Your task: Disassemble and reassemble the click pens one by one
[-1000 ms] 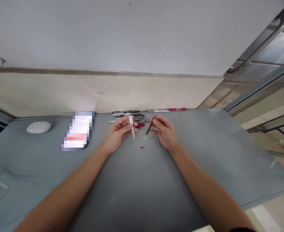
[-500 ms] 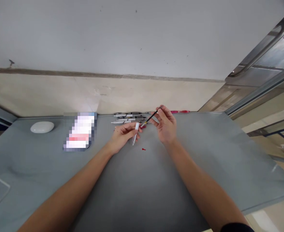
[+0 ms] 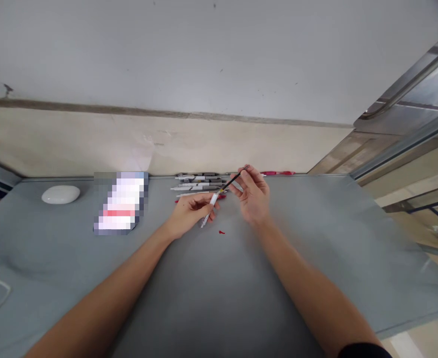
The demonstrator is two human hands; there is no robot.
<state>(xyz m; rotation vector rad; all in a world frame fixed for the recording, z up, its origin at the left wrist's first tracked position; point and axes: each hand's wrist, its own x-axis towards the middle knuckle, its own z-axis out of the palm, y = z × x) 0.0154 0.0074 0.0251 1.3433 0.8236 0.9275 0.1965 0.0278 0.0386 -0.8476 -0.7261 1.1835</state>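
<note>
Pinched in my left hand is a white pen barrel, tilted with its upper end toward the right. My right hand grips a thin black pen refill near its far end, between thumb and fingers. The refill's lower, yellowish end meets the barrel's upper end; whether it is inside is too small to tell. Just beyond my left hand lie several white and grey pens in a row, with a red pen partly hidden by my fingers. A tiny red piece rests on the table below the hands.
The grey table meets a pale wall at the back. A pixelated phone-like object and a smooth white oval object are on the left. A pinkish-red pen lies along the wall to the right.
The barrel has tilted to line up with the refill, and their ends have come together. My right hand has shifted slightly left. The camera view has moved a little.
</note>
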